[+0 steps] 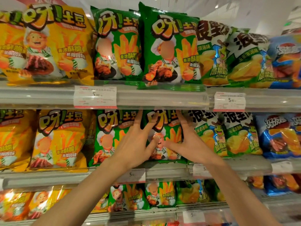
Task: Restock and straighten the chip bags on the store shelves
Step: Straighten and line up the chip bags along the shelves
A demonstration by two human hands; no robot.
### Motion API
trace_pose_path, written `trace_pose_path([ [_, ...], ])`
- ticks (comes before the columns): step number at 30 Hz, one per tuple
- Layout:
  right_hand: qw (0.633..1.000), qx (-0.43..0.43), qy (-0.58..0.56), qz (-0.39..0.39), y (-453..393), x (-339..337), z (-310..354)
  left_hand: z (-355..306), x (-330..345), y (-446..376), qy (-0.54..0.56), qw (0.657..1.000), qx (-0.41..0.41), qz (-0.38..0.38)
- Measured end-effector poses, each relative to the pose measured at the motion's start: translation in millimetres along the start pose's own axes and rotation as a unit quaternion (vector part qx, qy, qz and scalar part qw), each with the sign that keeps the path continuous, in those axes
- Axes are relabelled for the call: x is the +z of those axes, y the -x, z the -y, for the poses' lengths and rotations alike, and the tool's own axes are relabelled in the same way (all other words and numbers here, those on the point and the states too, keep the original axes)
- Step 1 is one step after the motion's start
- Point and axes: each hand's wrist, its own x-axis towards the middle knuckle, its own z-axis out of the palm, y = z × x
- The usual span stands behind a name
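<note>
A green chip bag (164,126) stands upright on the middle shelf (167,170), between another green bag (110,136) and a white-green bag (206,132). My left hand (138,141) lies spread on its left side with straight fingers reaching up along the bag's left edge. My right hand (187,141) lies spread on its right side, fingers up along the right edge, thumb across the bag's front. Both thumbs nearly meet at the bag's middle. On the top shelf a green bag (171,46) leans forward, overhanging the shelf lip.
Yellow bags (53,139) fill the left of each shelf, blue bags (281,136) the right. Price tags (95,97) hang on the shelf rails. A lower shelf (146,211) holds smaller green and orange bags.
</note>
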Motion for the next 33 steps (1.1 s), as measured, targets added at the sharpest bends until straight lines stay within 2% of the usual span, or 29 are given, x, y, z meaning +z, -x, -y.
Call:
trace_pose_path([
  [6, 0.999, 0.011, 0.04, -0.005, 10.4, 2.9, 0.7, 3.0, 5.2, 0.8, -0.004, 1.0, 0.007, 0.014],
  [9, 0.993, 0.004, 0.109, -0.035, 16.2, 9.3, 10.4, 8.2, 3.1, 9.8, -0.044, 0.996, 0.046, -0.067],
  [12, 0.957, -0.066, 0.249, -0.132, 15.7, 27.7, 24.0, 27.3, -2.9, 21.3, -0.124, 0.979, 0.043, -0.159],
  [14, 0.934, -0.089, 0.307, -0.162, 10.2, 45.5, 29.8, 42.7, -5.1, 27.2, -0.167, 0.972, 0.005, -0.165],
  [16, 0.925, -0.087, 0.33, -0.169, 3.5, 61.3, 32.4, 56.2, -3.0, 29.8, -0.195, 0.971, -0.027, -0.138],
  [18, 0.922, -0.076, 0.338, -0.175, -1.5, 69.3, 31.1, 65.5, 3.2, 31.2, -0.202, 0.972, -0.042, -0.114],
  [27, 0.923, -0.046, 0.344, -0.167, -4.0, 71.2, 32.4, 73.9, 7.2, 28.5, -0.176, 0.978, -0.047, -0.101],
  [33, 0.953, -0.017, 0.24, -0.186, 30.7, 70.7, 43.4, 61.7, -9.9, 58.7, -0.058, 0.988, -0.052, -0.132],
])
